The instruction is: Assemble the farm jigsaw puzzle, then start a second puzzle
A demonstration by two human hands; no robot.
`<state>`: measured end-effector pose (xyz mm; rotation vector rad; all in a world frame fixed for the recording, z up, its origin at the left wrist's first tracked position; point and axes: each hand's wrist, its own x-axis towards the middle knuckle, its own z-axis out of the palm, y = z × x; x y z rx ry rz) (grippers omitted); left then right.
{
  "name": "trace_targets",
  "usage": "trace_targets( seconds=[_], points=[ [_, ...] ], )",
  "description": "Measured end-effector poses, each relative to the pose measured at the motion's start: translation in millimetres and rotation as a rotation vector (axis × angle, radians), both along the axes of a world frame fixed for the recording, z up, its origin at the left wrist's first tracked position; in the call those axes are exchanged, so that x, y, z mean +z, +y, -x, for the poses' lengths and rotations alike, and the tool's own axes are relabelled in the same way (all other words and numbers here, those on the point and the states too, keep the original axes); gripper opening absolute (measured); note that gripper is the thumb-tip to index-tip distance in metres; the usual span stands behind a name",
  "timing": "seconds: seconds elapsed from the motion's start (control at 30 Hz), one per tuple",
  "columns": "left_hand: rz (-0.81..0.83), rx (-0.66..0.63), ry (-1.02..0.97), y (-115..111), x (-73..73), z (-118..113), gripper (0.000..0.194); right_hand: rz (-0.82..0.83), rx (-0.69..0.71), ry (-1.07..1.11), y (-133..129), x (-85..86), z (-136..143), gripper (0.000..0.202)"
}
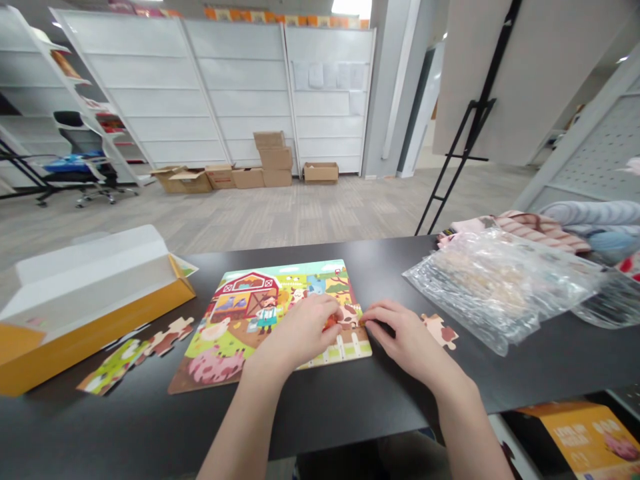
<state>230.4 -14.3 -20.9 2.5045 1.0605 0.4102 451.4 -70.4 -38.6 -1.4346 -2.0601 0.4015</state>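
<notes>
A farm-scene jigsaw puzzle (235, 333) lies flat on the black table, showing a red barn, a farmer and animals. My left hand (305, 327) rests over its lower right part, with thumb and fingers apart and a bit of orange picture visible between them. At the puzzle's right edge, my right hand (400, 333) has its thumb and fingertips closed on the border beside a brown-spotted cow picture. A loose puzzle piece (440, 330) with brown spots lies just beyond the right hand. More loose pieces (120, 363) lie left of the puzzle, some joined or overlapping.
An open orange-and-white box (100, 313) stands at the table's left. Clear plastic bags (500, 280) lie at the right, with rolled fabric (595, 213) behind. An orange printed box (585, 433) sits below the table's right edge. Cardboard boxes (273, 160) line the far shelving.
</notes>
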Motion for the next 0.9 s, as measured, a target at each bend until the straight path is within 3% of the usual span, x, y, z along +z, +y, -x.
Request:
trace_targets(
  seconds=[0.9],
  points=[
    [-0.019, 0.068, 0.091, -2.9, 6.6, -7.7, 0.019, -0.028, 0.049, -0.023, 0.2, -5.2, -2.8, 0.032]
  ],
)
